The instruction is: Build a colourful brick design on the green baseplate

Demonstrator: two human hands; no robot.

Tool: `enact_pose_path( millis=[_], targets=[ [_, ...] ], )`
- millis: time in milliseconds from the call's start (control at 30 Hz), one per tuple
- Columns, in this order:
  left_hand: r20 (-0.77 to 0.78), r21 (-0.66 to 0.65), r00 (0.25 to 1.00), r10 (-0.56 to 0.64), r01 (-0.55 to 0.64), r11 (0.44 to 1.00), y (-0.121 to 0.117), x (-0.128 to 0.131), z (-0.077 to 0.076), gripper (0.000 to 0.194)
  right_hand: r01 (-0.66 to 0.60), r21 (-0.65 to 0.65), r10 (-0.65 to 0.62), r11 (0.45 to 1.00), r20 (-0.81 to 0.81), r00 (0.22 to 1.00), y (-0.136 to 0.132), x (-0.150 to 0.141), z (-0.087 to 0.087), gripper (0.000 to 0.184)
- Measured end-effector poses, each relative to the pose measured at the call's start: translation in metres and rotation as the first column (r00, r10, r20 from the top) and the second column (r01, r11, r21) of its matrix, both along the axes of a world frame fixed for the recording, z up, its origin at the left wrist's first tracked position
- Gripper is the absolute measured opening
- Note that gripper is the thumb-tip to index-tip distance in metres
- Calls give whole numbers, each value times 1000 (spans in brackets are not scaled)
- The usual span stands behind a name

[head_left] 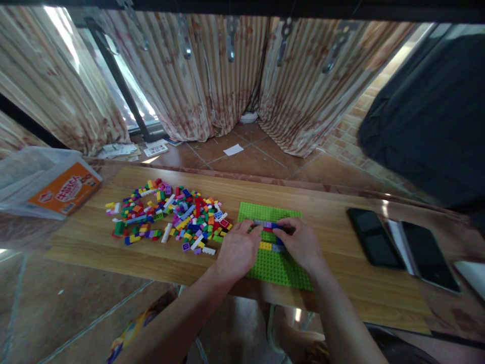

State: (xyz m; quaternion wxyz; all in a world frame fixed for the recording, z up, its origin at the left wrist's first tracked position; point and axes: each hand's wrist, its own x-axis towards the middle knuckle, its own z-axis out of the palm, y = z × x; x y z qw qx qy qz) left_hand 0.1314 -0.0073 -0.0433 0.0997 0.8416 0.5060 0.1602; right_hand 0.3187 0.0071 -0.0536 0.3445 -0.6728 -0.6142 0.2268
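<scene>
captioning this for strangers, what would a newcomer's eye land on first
Probably the multicoloured brick pile, left of the bright green baseplate. Next, the left hand and right hand at bricks on that baseplate. The orange-labelled plastic box also stands out at far left.

Left hand and right hand at a row of small coloured plastic bricks, flat green studded baseplate below. Loose multicoloured brick pile leftward, brown wood-grain tabletop beneath.

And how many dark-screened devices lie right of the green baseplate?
2: a black device nearer the green baseplate, and another device farther right. The pale item at the right edge is cut off, unidentifiable.
</scene>
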Motion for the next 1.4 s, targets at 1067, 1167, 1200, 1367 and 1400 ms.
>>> enact_pose_path(
  millis=[1067,1167,1200,1367,1400],
  targets=[
    [-89,15,994,59,-58,998,-8,11,5,38,68,-97,-91,993,-256,962,11,15,-8,40],
    [66,14,995,76,-77,997,-2,3,7,38,122,-94,-145,988,-307,941,13,16,-11,43],
    [128,9,988,91,-93,996,0,-2,9,37,126,-91,-149,988,-314,938,13,16,-11,43],
    [358,13,893,274,-298,955,26,-44,22,30,152,-74,-167,986,-297,940,10,16,-10,44],
    [373,14,867,332,-363,932,33,-57,24,28,151,-73,-165,986,-283,945,9,17,-10,44]
  ],
)
